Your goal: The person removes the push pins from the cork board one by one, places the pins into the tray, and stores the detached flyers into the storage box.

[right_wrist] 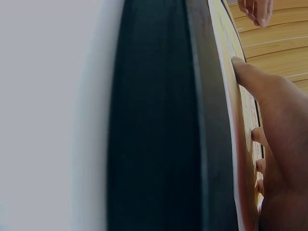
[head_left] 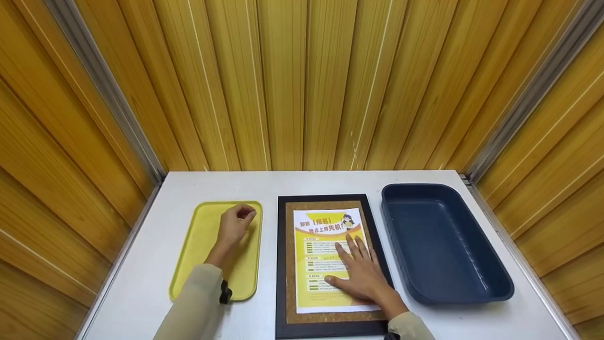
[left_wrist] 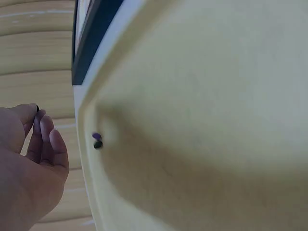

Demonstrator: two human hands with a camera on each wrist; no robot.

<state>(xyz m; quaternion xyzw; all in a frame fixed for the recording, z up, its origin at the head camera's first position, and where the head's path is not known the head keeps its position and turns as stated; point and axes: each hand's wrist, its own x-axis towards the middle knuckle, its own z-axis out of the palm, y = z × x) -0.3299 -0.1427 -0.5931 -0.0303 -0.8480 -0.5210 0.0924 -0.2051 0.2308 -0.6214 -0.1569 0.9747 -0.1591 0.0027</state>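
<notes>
My left hand (head_left: 235,225) is over the far right part of the yellow tray (head_left: 214,250), thumb and forefinger meeting. In the left wrist view, a small black pushpin (left_wrist: 37,109) shows between those fingertips; most of it is hidden. Two more small pushpins, one purple (left_wrist: 96,136) and one dark (left_wrist: 98,144), lie near the tray's edge. With fingers spread, my right hand (head_left: 361,274) rests flat on a printed yellow and white sheet (head_left: 325,264). The sheet lies on a black-framed corkboard (head_left: 290,264), and the hand covers part of its lower right.
A deep dark blue bin (head_left: 439,236) stands to the right of the corkboard. All of these sit on a white table (head_left: 141,264). Wood-patterned walls (head_left: 283,85) rise behind the table and on both sides.
</notes>
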